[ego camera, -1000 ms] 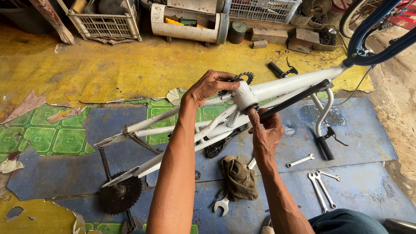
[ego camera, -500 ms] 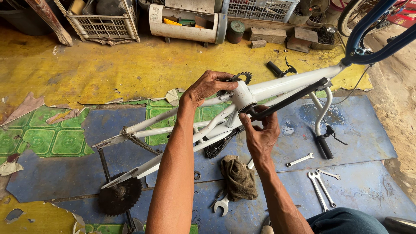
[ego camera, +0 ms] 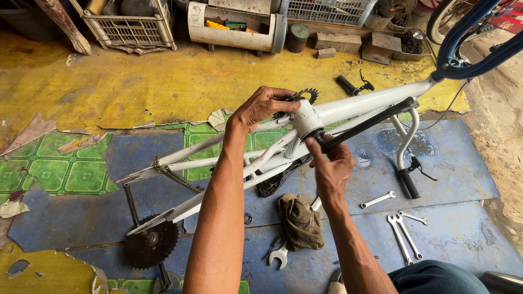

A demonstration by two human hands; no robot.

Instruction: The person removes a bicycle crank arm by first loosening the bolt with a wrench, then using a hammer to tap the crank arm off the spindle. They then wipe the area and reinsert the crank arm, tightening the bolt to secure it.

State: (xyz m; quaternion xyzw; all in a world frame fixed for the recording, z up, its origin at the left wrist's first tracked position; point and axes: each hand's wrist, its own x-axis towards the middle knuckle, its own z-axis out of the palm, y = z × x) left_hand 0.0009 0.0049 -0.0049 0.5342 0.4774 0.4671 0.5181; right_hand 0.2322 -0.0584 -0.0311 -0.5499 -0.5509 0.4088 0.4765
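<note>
Since the earlier frame the right hand [ego camera: 333, 166] has slid a little lower along the black crank arm [ego camera: 366, 124], its fingers now curled round the arm's inner end just beside the bottom bracket shell [ego camera: 306, 118]; the left hand [ego camera: 262, 107] has stayed put on the far side of that shell. The left hand's fingers are bent over the shell and the small black sprocket [ego camera: 308, 96] behind it, gripping rather than spread. The right hand pinches the crank arm between thumb and fingers, pressed up against the shell.

The white bicycle frame [ego camera: 234, 163] lies upturned across the floor, running from below the left forearm up past both hands to the blue tube [ego camera: 474, 51] far beyond the right hand. A loose chain [ego camera: 171, 175] hangs off the frame to the left of the left arm, and a large black chainring [ego camera: 150, 242] lies further down on that side. Just under the right wrist lies a crumpled brown rag [ego camera: 299, 222], with a spanner [ego camera: 280, 255] touching its lower edge. Three more spanners [ego camera: 403, 231] lie to the right of the right forearm on the blue mat [ego camera: 447, 163].
</note>
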